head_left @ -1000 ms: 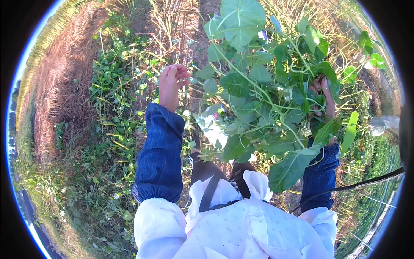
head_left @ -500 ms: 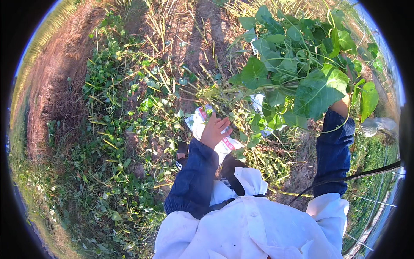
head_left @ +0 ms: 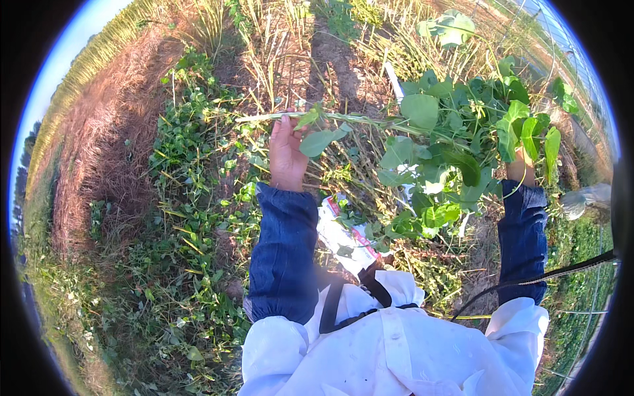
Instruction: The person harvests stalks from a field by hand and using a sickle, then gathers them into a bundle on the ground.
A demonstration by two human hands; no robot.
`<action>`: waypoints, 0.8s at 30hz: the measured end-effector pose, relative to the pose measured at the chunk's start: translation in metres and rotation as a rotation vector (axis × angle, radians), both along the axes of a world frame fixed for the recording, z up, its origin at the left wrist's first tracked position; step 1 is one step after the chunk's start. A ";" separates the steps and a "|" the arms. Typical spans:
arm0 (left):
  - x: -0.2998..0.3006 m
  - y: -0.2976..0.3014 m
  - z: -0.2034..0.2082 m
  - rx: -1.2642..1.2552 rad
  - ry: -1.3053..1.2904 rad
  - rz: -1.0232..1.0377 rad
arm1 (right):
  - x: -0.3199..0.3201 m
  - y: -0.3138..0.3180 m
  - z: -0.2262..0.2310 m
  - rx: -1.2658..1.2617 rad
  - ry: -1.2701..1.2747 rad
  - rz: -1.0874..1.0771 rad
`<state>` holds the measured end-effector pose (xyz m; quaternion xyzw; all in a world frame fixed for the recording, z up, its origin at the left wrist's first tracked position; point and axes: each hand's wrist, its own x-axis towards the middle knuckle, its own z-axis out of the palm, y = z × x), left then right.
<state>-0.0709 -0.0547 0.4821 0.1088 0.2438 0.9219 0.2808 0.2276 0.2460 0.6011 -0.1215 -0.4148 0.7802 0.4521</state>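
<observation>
My left hand (head_left: 288, 157) is closed on the pale, bare end of a green vine stem (head_left: 356, 119), thumb in front and fingers behind it. From there the stem runs right, nearly level, into a bunch of leafy vines (head_left: 422, 111) with broad heart-shaped leaves. Raised at the right, my right hand (head_left: 522, 166) holds that bunch; leaves cover its fingers. Below the stem, between my forearms, lies a white printed plastic bag (head_left: 343, 234) with red and blue marks, partly under leaves.
Low green vines (head_left: 191, 231) spread over the ground at left, beside a strip of dry brown straw (head_left: 99, 152). Cut yellowish stalks (head_left: 271, 72) lie ahead. A black strap (head_left: 548, 274) crosses at right, near a clear plastic piece (head_left: 581, 200).
My left hand has gone from over the bag, fingers apart, up and left to hold the stem end. The bunch has dropped slightly and spread, its stem now stretched between my hands.
</observation>
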 end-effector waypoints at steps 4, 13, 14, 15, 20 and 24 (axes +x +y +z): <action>0.026 -0.021 0.009 -0.557 0.146 -0.038 | -0.043 0.001 -0.006 0.066 -0.019 0.145; 0.166 0.013 0.025 -0.870 0.962 0.021 | -0.094 -0.145 -0.009 1.236 -0.751 -0.142; 0.178 0.028 0.008 -0.840 0.973 0.146 | -0.091 -0.168 -0.006 1.312 -0.757 -0.141; 0.178 0.029 -0.003 -0.778 0.759 0.122 | -0.098 -0.189 -0.001 0.950 -0.779 0.123; 0.122 0.027 0.006 -0.525 0.099 0.002 | -0.154 -0.161 -0.052 0.071 -0.220 0.815; -0.013 -0.072 -0.037 -0.598 -0.217 0.250 | -0.213 -0.306 0.001 0.245 -0.480 0.819</action>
